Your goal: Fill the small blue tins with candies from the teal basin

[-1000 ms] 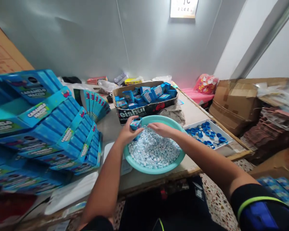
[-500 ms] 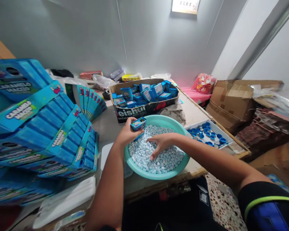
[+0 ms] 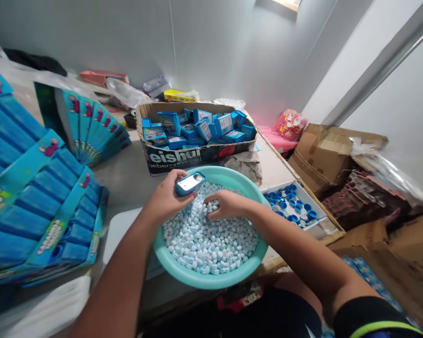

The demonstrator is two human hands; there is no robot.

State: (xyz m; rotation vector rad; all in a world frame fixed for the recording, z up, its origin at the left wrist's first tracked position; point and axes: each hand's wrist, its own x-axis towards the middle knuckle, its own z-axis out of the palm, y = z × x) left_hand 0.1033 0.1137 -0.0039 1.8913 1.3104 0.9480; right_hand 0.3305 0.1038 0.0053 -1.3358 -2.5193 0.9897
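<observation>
A teal basin (image 3: pixel 207 280) full of small white and pale blue candies (image 3: pixel 207 244) stands in front of me on the table. My left hand (image 3: pixel 171 195) grips a small blue candy box (image 3: pixel 189 183) over the basin's left rim, its white face with a round opening turned up. Curled fingers of my right hand (image 3: pixel 227 205) hold some candies just above the heap, beside the box. Behind the basin, a cardboard carton (image 3: pixel 176 162) holds several blue candy boxes (image 3: pixel 204 129).
Stacked blue display boxes (image 3: pixel 38 202) stand at the left, with fanned printed cards (image 3: pixel 95 126) behind them. To the right lies a white tray (image 3: pixel 315 229) of blue caps (image 3: pixel 294 206). Brown cardboard boxes (image 3: pixel 319 155) are beyond the table's right edge. A cloth (image 3: pixel 246 166) lies behind the basin.
My left hand has tilted the candy box so its white face shows. The fingers of my right hand, spread in the candies before, have closed around some. The view has shifted.
</observation>
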